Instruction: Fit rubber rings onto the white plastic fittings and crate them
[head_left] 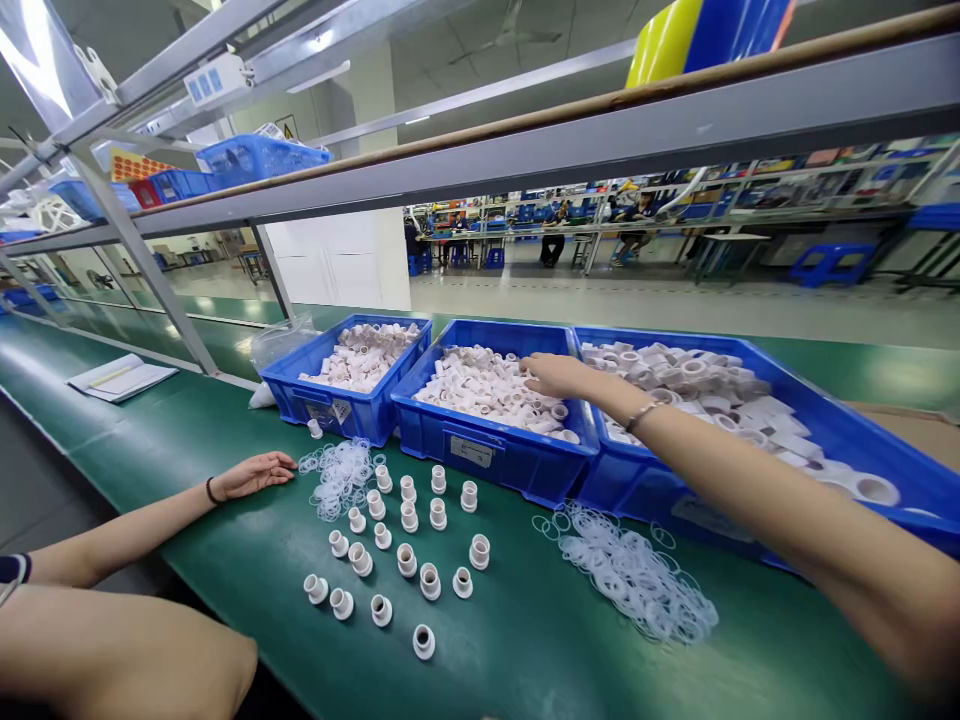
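Note:
My left hand lies on the green bench with its fingers stretched out, palm partly turned up and holding nothing. Just beyond its fingertips is a small pile of thin clear rings. My right hand reaches into the middle blue bin, its fingers bent together at the heap of small white plastic sleeves. What the fingertips hold, if anything, cannot be made out. Several white flanged plastic fittings stand upright on the bench between the two ring piles.
A larger pile of clear rings lies at the right. Blue bins of white parts flank the middle one, at left and right. A notebook rests at far left. A metal shelf crosses above. People sit in the background.

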